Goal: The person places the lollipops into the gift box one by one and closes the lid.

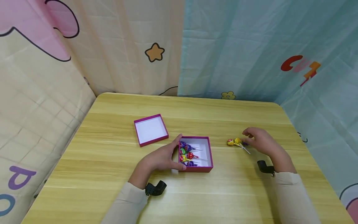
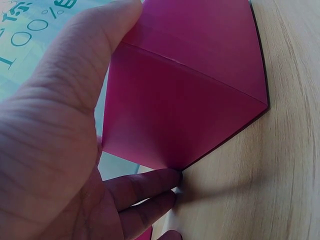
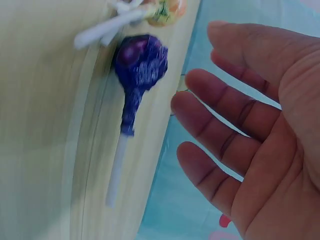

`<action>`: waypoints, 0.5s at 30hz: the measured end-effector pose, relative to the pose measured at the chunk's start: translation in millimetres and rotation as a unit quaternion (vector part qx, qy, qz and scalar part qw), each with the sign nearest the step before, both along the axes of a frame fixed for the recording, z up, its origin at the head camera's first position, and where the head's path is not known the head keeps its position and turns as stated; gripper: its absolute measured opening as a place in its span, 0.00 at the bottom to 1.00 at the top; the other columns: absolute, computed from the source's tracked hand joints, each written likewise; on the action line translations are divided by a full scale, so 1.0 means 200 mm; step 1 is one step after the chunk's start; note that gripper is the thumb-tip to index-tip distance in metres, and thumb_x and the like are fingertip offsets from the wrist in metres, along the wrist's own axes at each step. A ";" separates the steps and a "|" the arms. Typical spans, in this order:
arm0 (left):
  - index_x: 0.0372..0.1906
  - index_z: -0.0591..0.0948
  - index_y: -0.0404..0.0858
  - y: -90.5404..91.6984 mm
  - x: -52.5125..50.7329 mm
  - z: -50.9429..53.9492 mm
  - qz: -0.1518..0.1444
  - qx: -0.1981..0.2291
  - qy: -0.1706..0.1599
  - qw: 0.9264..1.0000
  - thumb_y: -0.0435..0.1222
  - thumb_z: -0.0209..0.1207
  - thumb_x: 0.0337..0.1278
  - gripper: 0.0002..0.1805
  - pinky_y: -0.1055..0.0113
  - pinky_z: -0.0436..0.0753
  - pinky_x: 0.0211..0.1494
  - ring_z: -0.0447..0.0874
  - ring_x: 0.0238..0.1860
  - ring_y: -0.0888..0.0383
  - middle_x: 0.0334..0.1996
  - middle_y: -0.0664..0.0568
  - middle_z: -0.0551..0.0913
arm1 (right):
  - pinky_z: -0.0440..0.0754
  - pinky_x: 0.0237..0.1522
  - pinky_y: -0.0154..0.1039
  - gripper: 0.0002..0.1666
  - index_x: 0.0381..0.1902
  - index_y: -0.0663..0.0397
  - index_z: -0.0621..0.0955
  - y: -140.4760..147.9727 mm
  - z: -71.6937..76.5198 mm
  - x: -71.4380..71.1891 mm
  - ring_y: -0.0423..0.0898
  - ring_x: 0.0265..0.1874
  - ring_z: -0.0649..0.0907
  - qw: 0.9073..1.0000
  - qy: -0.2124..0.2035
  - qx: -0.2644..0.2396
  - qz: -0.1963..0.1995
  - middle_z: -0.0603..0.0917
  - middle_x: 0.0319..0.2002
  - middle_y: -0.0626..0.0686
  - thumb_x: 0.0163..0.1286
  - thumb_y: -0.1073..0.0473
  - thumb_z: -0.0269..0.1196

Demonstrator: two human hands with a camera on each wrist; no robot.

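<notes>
A magenta box (image 1: 210, 155) with a white inside stands on the table, and several wrapped lollipops (image 1: 190, 155) lie along its left part. My left hand (image 1: 160, 157) holds the box by its left end, thumb at the near side and fingers by the far left corner. To the right lies a small group of lollipops with yellow wrappers (image 1: 237, 141) and a purple-wrapped lollipop (image 3: 141, 62). Just beside them hovers my right hand (image 1: 261, 141), its fingers loosely bent and apart from the purple lollipop, with nothing held.
The box's magenta lid (image 1: 151, 130) lies with its white inside up, behind and left of the box. Both stand on a wooden table (image 1: 112, 186). Printed curtains (image 1: 237, 46) hang along the table's back and sides.
</notes>
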State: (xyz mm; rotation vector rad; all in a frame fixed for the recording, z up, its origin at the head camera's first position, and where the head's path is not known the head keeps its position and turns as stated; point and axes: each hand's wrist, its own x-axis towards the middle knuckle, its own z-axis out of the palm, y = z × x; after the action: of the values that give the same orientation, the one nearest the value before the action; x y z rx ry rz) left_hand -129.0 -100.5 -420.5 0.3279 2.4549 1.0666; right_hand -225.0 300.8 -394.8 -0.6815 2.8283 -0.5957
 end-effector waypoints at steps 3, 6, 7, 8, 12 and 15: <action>0.81 0.42 0.58 0.00 0.00 0.00 -0.001 -0.002 0.000 1.000 0.62 0.73 0.40 0.67 0.47 0.65 0.70 0.62 0.70 0.49 0.77 0.52 0.56 | 0.79 0.45 0.59 0.16 0.52 0.70 0.79 0.02 0.00 0.00 0.64 0.46 0.81 1.000 -0.012 0.008 -0.002 0.82 0.48 0.67 0.70 0.65 0.63; 0.80 0.42 0.59 0.00 0.00 0.01 -0.001 -0.003 -0.001 1.000 0.62 0.73 0.40 0.67 0.47 0.65 0.71 0.62 0.71 0.49 0.77 0.52 0.56 | 0.80 0.44 0.59 0.15 0.51 0.71 0.79 0.04 -0.01 -0.01 0.63 0.44 0.81 1.000 -0.019 0.018 -0.003 0.82 0.46 0.66 0.69 0.66 0.63; 0.80 0.42 0.58 0.00 0.00 0.01 -0.001 -0.002 -0.001 1.000 0.62 0.73 0.40 0.67 0.47 0.65 0.71 0.62 0.71 0.49 0.77 0.52 0.56 | 0.80 0.44 0.58 0.15 0.51 0.71 0.79 0.04 -0.01 -0.01 0.62 0.43 0.81 1.000 -0.020 0.020 -0.002 0.83 0.46 0.65 0.69 0.66 0.63; 0.80 0.42 0.59 0.00 0.00 0.01 0.000 -0.002 -0.002 1.000 0.62 0.73 0.40 0.67 0.47 0.65 0.71 0.62 0.71 0.49 0.77 0.52 0.56 | 0.80 0.43 0.58 0.15 0.50 0.71 0.79 0.05 -0.01 -0.01 0.62 0.43 0.81 1.000 -0.022 0.021 -0.003 0.83 0.45 0.65 0.68 0.67 0.63; 0.80 0.42 0.59 0.00 0.00 0.01 0.001 0.001 -0.005 1.000 0.61 0.73 0.41 0.66 0.48 0.64 0.71 0.62 0.71 0.49 0.77 0.52 0.56 | 0.81 0.42 0.57 0.14 0.48 0.70 0.80 0.06 -0.03 -0.02 0.60 0.40 0.82 0.999 -0.026 0.020 0.003 0.84 0.41 0.62 0.67 0.67 0.64; 0.80 0.42 0.58 0.00 0.00 0.00 0.001 0.002 -0.005 1.000 0.61 0.73 0.41 0.66 0.48 0.64 0.71 0.62 0.71 0.49 0.77 0.52 0.56 | 0.81 0.41 0.55 0.12 0.46 0.68 0.80 0.06 -0.05 -0.02 0.56 0.38 0.82 0.999 -0.030 0.017 0.008 0.84 0.38 0.58 0.66 0.67 0.65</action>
State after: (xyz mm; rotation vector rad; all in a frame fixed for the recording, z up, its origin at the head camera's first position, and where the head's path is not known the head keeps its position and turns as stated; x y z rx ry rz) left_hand -128.5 -100.1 -419.7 0.3222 2.4455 1.0709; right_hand -229.8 312.4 -405.5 -0.6687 2.7687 -0.5532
